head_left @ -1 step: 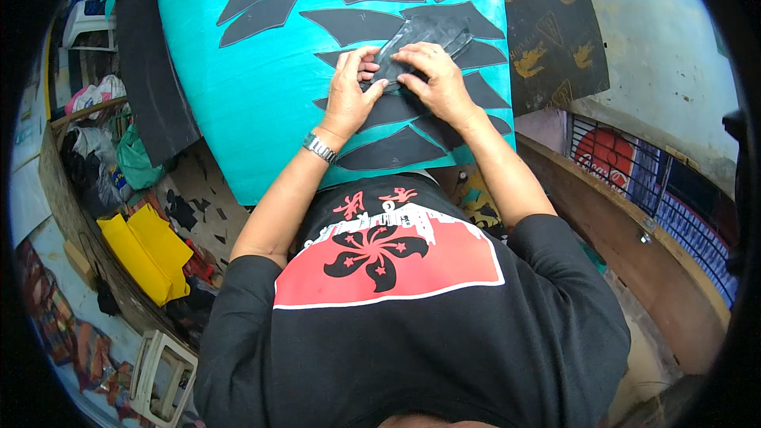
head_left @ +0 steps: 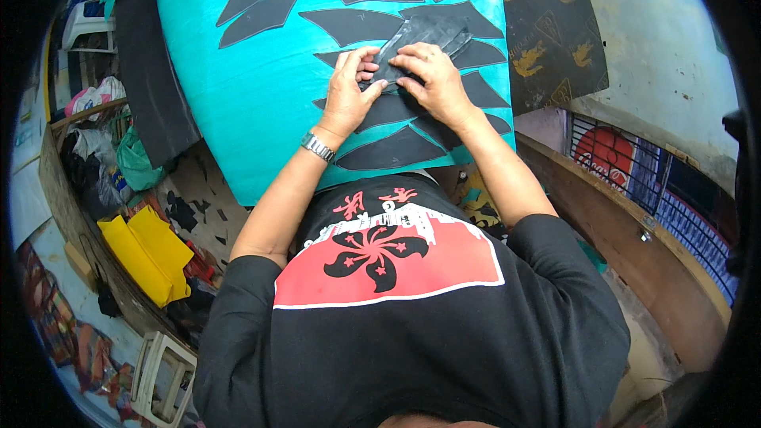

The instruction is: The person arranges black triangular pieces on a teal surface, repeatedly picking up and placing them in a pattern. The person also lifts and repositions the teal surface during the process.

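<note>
On the teal sheet (head_left: 261, 87), both hands, left (head_left: 346, 95) and right (head_left: 432, 79), pinch a dark cut piece (head_left: 420, 36).

A red round sign (head_left: 604, 160) with pale lettering sits behind dark bars on the low panel at right, below the brown wooden ledge's far end. Bright yellow flat packages (head_left: 148, 254) lie stacked on the floor at left, beside dark scraps. Colourful printed packets (head_left: 59, 325), red and orange, line the lower left edge; detail there is too blurred to judge further.
</note>
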The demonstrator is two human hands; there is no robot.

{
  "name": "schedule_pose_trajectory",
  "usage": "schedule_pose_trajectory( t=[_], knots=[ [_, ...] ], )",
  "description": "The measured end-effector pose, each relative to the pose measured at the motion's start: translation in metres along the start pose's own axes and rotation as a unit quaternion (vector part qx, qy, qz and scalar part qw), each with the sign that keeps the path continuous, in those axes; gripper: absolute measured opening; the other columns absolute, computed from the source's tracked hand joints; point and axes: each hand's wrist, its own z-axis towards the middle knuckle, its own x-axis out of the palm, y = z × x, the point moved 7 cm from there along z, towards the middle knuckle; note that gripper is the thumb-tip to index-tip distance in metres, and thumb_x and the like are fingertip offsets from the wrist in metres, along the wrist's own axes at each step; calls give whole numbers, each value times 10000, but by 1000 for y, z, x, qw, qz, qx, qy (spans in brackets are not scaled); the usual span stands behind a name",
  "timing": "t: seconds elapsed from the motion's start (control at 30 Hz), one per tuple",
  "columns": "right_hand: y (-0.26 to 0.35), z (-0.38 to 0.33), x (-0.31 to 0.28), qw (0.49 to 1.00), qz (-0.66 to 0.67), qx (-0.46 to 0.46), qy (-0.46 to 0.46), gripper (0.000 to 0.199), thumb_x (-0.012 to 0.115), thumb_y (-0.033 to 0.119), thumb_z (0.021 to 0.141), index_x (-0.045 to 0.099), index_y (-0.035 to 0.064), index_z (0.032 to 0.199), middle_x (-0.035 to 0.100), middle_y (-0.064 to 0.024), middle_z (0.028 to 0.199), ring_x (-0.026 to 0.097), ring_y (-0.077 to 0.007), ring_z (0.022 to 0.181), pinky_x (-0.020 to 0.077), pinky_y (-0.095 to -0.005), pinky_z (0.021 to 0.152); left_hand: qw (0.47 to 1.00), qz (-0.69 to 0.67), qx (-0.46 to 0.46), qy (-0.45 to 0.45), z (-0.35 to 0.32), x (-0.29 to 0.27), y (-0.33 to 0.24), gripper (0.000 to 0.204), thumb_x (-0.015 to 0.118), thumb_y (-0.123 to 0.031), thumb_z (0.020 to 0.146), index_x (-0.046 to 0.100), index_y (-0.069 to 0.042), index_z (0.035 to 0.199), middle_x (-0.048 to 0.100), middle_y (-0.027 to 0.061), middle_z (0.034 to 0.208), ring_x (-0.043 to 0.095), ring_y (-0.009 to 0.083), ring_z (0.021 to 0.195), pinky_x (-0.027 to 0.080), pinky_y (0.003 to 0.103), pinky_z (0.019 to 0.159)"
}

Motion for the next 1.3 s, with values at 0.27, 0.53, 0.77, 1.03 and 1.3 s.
schedule_pose_trajectory(
  t=[0.27,0.53,0.77,1.03,1.3],
  knots=[
    [-11,11,4,999,-25,-13,16,289,773,89,728,721,103,1011,660,-53,1100,589,-282,1057,502,-391,917,998,-48,14,41,9,-4,12,565,746,112,754,594,-70,1267,496,80,1241,623,164,1026,565,281,883],
    [7,7,2,970,-153,-185,33,287,717,44,761,696,72,1046,674,-112,1103,649,-294,1021,559,-381,848,996,-19,68,54,10,-4,11,587,741,134,735,603,-90,1260,459,88,1254,622,172,1004,577,284,875],
    [-38,29,-46,984,-46,64,-159,124,659,55,907,671,66,1029,675,-87,970,666,-233,901,541,-342,813,997,0,61,44,12,-3,8,641,722,169,726,581,-132,1275,448,83,1258,619,167,984,578,277,843],
    [-28,36,-203,770,172,6,-614,169,626,15,946,583,-3,1109,619,-73,877,608,-123,660,590,-258,516,968,175,42,178,25,3,1,313,776,-209,783,702,-91,1064,556,91,1157,615,272,1055,511,399,911],
    [49,82,15,667,672,226,-229,202,657,90,946,569,65,1126,603,-41,878,641,-148,778,633,-387,604,839,-537,-89,-8,12,-86,10,720,762,-208,878,380,-96,1479,516,102,1378,556,229,1214,499,391,1005]
  ],
)
